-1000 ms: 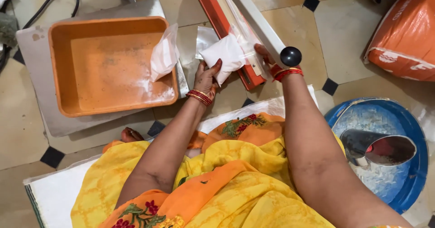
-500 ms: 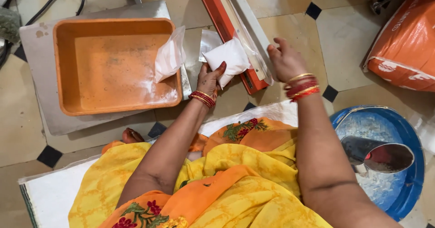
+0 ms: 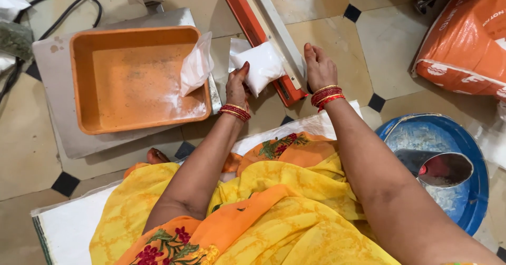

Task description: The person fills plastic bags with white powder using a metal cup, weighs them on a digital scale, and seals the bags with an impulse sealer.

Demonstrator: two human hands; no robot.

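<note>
Beige floor tiles (image 3: 327, 12) with small black corner squares carry everything. Near the floor's top edge lies a long orange heat sealer (image 3: 266, 38), its pale bar running diagonally. Against the sealer's lower end rests a small clear plastic pouch (image 3: 261, 65), plump with white powder. Left hand (image 3: 237, 88) pinches the pouch's near corner; right hand (image 3: 319, 67) presses flat, fingers together, on the sealer's end.
</note>
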